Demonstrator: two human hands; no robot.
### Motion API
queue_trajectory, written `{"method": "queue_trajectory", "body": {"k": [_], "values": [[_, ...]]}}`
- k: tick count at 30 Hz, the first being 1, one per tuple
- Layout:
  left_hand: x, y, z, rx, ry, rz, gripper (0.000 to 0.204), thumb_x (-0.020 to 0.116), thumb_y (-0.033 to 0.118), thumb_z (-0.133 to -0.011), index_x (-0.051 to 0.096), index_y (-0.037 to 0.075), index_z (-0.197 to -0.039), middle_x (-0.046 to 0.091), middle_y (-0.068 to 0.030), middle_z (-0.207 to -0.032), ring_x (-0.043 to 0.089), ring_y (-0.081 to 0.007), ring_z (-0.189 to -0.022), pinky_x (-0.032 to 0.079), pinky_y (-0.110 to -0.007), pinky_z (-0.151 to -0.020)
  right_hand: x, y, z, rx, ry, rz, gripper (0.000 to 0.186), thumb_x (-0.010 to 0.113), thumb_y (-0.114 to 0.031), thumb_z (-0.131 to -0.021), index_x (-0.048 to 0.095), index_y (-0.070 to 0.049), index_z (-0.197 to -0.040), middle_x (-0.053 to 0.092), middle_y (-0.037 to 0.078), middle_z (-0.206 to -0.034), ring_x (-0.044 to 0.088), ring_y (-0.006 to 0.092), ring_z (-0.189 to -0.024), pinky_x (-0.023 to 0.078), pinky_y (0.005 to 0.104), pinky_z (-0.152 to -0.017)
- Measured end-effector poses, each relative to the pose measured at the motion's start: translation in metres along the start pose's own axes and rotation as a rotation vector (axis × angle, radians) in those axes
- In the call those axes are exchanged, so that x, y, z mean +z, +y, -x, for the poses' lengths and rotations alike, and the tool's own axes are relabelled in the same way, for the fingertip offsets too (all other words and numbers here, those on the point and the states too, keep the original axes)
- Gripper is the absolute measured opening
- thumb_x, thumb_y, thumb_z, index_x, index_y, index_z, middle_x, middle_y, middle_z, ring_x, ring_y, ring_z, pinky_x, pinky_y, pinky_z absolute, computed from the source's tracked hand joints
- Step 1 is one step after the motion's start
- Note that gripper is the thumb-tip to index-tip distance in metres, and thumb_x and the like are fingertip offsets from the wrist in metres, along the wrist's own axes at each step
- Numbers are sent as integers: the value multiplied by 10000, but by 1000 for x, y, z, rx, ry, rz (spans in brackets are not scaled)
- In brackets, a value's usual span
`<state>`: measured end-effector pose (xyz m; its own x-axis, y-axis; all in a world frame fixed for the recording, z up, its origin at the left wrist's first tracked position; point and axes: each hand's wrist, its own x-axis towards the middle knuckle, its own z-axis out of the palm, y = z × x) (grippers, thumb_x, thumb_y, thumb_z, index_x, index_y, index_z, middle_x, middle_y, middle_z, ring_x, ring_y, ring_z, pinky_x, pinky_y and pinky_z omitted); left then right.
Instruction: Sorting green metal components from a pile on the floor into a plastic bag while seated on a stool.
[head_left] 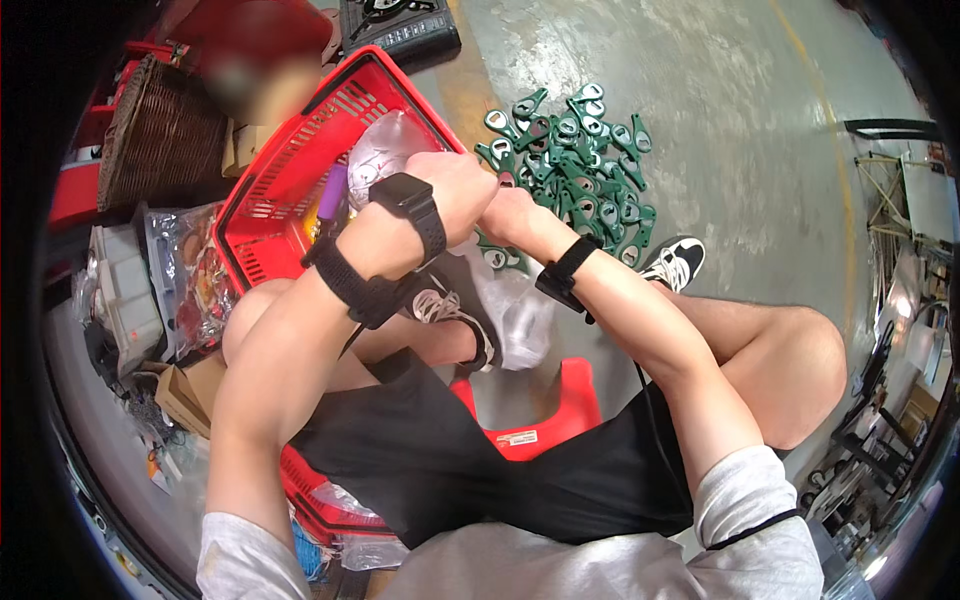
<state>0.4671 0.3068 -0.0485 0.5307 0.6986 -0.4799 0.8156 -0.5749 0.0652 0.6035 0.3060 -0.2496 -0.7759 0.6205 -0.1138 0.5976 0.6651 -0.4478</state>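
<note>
My left hand (452, 190) and my right hand (508, 217) meet in front of me, fingers curled closed. Whatever they grip is hidden behind the knuckles. Just beyond them, a spread heap of green bottle openers (585, 165) lies on the floor. A crumpled clear plastic bag (515, 315) rests below my hands, between my feet. To the left stands a red plastic basket (262, 195). Inside it are a purple object (333, 192) and a clear bag (378, 160), close to my left wrist.
Under me is a red plastic stool (545, 425). A brown wicker basket (150, 145) and a cardboard box (190, 395) stand at the left. A black portable stove (420, 45) sits at the far edge. Shelving and assorted goods (900, 400) line the right side.
</note>
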Motion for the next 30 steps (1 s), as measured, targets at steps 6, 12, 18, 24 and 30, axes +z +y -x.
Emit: {"method": "queue_trajectory", "body": {"k": [6,12,18,24,30], "values": [[-1,-10,9,-10,-59,-12,102,682,79,-780,762,37,-827,722,-211,-808,737,-395,-823,594,-502,-736,-98,-12,-31,294,-835,-561,229,594,-137,-922,764,-39,-1039,776,114,-971,765,244,-845,626,374,-748],[-6,-2,0,14,-49,-10,110,675,70,-779,761,27,-829,721,-217,-811,737,-399,-827,595,-505,-741,-168,83,-11,546,-319,-803,298,588,-236,-942,780,-66,-1094,800,116,-1009,771,256,-883,610,412,-784],[-12,16,-25,94,-7,-2,107,686,65,-763,760,20,-825,722,-214,-812,737,-399,-826,596,-502,-740,-30,213,58,928,212,-105,308,619,-247,-891,747,-82,-1117,742,238,-1125,711,435,-1037,571,529,-925],[-14,13,-11,85,-74,-35,100,713,67,-739,760,19,-813,726,-201,-810,739,-391,-819,598,-492,-730,13,166,107,907,170,-24,337,684,-302,-911,668,-56,-1141,661,228,-1145,664,438,-1116,559,543,-945],[-8,8,-11,102,-50,-35,96,695,84,-779,762,25,-814,735,-196,-804,749,-378,-806,607,-479,-715,-1,139,95,819,248,-59,378,686,-281,-830,648,-64,-1137,646,216,-1112,669,432,-1062,556,552,-893]]}}
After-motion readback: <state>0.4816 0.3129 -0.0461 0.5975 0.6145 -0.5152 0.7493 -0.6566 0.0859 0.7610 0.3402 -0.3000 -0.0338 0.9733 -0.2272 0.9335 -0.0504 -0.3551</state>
